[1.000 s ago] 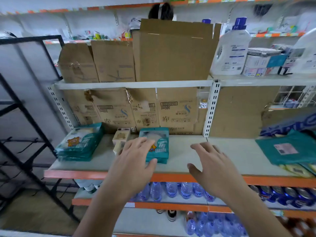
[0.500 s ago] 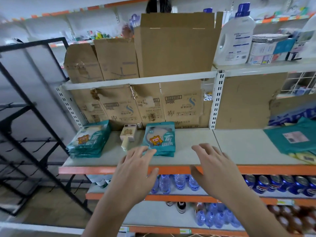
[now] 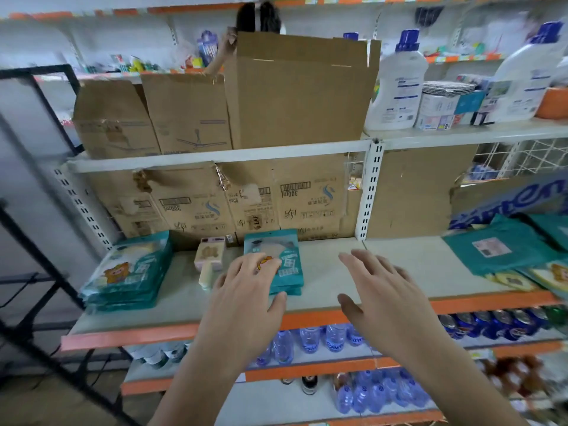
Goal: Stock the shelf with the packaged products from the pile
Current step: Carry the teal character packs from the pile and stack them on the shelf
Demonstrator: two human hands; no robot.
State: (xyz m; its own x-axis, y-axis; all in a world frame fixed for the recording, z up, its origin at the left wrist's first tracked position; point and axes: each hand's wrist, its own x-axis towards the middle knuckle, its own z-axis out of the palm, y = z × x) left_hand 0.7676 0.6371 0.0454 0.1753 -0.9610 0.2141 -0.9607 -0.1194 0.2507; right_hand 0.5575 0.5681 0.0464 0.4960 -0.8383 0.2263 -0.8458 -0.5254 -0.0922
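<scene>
At frame centre, the left hand [image 3: 246, 305] and right hand [image 3: 388, 302] hover spread over the grey orange-edged shelf [image 3: 408, 265]. The left hand's fingers overlap a stack of flat teal plastic packets [image 3: 284, 256]. The pile of teal packages [image 3: 504, 250] lies at right.

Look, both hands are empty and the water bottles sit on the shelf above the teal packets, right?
Not quite. The head view shows the water bottles on the shelf below the teal packets, not above. The left hand and the right hand are both empty, as you said.
</scene>
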